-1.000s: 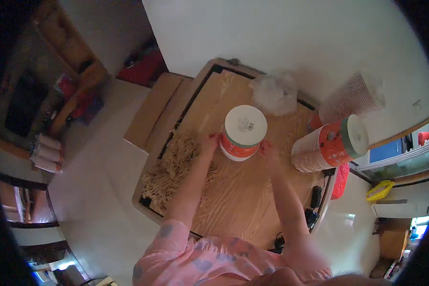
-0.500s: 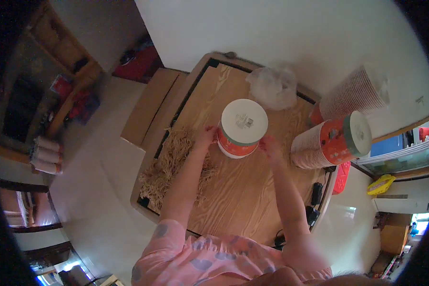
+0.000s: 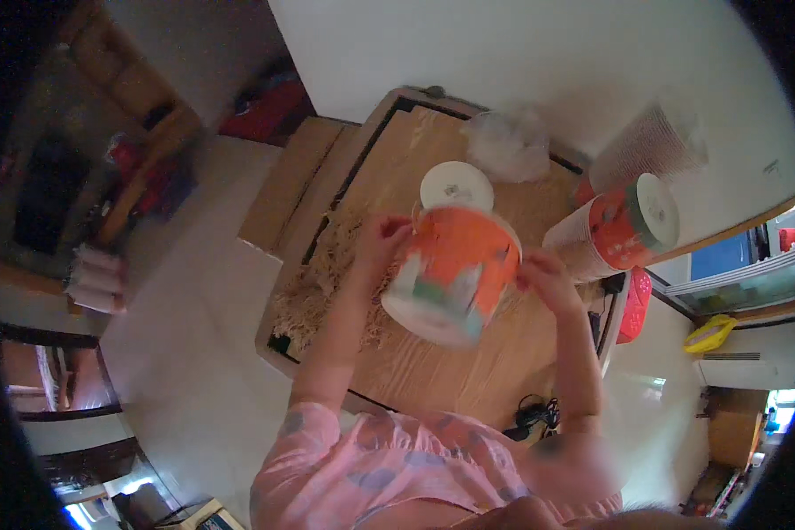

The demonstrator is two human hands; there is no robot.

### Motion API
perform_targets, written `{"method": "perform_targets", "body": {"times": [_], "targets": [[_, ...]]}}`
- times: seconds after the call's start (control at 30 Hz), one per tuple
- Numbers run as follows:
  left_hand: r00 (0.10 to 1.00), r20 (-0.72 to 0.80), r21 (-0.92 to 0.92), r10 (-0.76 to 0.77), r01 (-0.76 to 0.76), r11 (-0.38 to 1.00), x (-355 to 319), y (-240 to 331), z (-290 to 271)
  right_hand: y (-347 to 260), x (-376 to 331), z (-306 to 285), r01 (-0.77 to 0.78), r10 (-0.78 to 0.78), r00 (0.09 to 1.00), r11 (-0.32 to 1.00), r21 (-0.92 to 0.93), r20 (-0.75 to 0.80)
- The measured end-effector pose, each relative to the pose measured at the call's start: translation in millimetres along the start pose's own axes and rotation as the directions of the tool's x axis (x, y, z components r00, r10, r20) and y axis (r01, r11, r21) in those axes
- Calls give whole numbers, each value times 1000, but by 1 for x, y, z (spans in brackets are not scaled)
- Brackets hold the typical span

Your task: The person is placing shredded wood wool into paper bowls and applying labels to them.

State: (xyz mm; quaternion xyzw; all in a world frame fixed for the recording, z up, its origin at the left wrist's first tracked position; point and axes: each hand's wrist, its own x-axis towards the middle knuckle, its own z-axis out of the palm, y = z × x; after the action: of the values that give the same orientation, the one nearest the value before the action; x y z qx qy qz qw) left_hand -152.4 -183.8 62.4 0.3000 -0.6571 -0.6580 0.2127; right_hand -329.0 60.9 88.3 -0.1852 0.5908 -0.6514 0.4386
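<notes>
Between my two hands I hold a paper tub (image 3: pixel 464 265) with an orange, green and white print, tilted and a little blurred by motion. My left hand (image 3: pixel 387 243) grips its left edge. On the opposite side, the fingers of my right hand (image 3: pixel 543 278) are closed on the rim. Just behind it, a white round tub base (image 3: pixel 457 184) faces up on the wooden tabletop (image 3: pixel 442 384); the held tub covers the rest of it. Tan shredded filler (image 3: pixel 327 283) lies heaped beside and under my left forearm.
Nested tubs form a stack (image 3: pixel 605 231) at the table's right, with another stack (image 3: pixel 649 146) in clear plastic behind. A crumpled clear bag (image 3: pixel 508 146) lies at the far edge. Black cables (image 3: pixel 537 413) sit near right, a cardboard box (image 3: pixel 296 181) stands left, and a red plastic item (image 3: pixel 636 305) is beyond the right edge.
Both hands have raised a tub toward me and tipped it so its printed side shows. Another white base is now visible behind it. My view has shifted slightly.
</notes>
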Motion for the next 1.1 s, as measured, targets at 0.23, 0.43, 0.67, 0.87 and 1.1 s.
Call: {"method": "perform_targets", "body": {"times": [0.23, 0.43, 0.67, 0.87, 1.1], "targets": [[981, -181, 403, 63, 15, 915, -61, -111, -57, 70, -105, 34, 384, -107, 910, 583, -716, 400], [958, -284, 472, -43, 179, 863, -128, -110, -67, 103, -138, 34, 364, -58, 916, 531, -765, 396], [953, -208, 693, 221, -16, 721, -157, -135, -59, 79, -157, 38, 263, 145, 927, 406, -875, 346], [906, -309, 835, 288, 113, 539, -149, -155, -54, 16, -155, 83, 392, -18, 908, 394, -832, 419], [965, 15, 848, 260, -150, 508, -210, -141, -51, 44, -149, 126, 468, -99, 862, 533, -705, 497]]}}
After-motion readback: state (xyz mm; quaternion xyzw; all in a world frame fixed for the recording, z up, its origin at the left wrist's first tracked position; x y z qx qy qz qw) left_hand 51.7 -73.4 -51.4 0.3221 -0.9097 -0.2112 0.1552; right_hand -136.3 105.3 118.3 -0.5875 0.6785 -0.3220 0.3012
